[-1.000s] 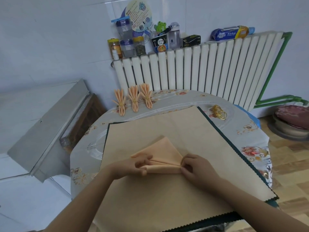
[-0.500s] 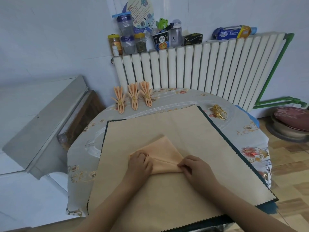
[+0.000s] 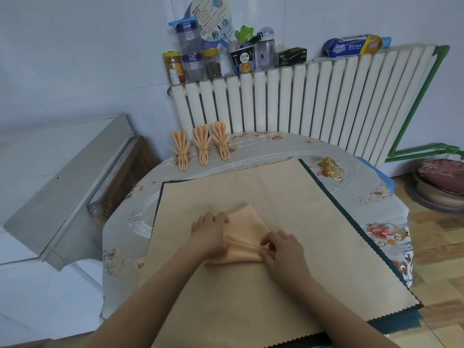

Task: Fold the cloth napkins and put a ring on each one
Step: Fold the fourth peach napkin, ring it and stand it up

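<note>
With the napkin (image 3: pixel 244 231) lying on the mat (image 3: pixel 288 197), the left hand (image 3: pixel 209 228) pressing it flat and the right hand (image 3: pixel 281 247) pinching its gathered pleats, any slackened pinch could let those pleats spring apart.
</note>
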`<state>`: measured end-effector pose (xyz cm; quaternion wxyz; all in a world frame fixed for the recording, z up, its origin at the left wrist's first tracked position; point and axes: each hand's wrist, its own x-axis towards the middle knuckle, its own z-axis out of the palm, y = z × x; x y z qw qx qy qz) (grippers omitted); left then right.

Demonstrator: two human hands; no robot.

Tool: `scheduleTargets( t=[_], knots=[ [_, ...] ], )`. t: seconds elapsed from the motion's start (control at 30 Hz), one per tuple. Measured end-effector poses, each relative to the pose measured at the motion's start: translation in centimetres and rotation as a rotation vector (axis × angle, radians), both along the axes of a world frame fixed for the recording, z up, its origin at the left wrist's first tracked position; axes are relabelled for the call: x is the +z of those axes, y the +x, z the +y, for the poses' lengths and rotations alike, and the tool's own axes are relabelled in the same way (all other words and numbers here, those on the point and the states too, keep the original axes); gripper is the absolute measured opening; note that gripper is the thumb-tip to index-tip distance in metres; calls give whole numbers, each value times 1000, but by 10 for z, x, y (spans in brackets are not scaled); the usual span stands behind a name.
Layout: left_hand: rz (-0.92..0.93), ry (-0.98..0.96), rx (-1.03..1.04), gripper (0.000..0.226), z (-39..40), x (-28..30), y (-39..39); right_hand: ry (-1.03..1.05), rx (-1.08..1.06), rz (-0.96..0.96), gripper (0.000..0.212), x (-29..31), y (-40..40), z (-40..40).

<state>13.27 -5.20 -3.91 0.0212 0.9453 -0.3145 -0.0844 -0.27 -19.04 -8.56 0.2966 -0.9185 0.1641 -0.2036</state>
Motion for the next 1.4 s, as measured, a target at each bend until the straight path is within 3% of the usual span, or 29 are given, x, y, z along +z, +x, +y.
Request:
scheduleTargets(
  t=[0.1,0.2,0.27,0.4,0.53,0.73,0.8,0.93,1.03,1.2,1.4],
  knots=[
    [-94,108,-172,55,-31,15,0,87,-32,58,9,0,3,1],
    [25,77,-401,50,-69,21,-3,94,-39,134,13,5,5,3],
    [14,176,-557,42,-89,21,-3,108,-40,142,17,7,6,3],
    [-10,382,-585,28,-110,22,5,120,-28,105,33,8,6,2],
    [-122,492,-665,22,-113,24,6,150,-59,80,33,8,6,0],
    [-238,102,-684,14,-70,8,-1,235,-128,27,17,3,4,6],
    [-269,-23,-631,15,-52,-5,-4,287,-148,-14,23,4,3,7],
    [-167,-323,-619,23,-24,-28,-8,310,-175,-28,31,7,2,10],
    [-31,-450,-599,32,-13,-30,-14,290,-189,-53,26,6,-1,11],
    [42,-530,-554,35,-3,-31,-11,77,-218,-60,19,2,-8,9],
    [7,-516,-557,32,9,-38,-9,-329,-13,50,8,4,-11,1]
  ],
)
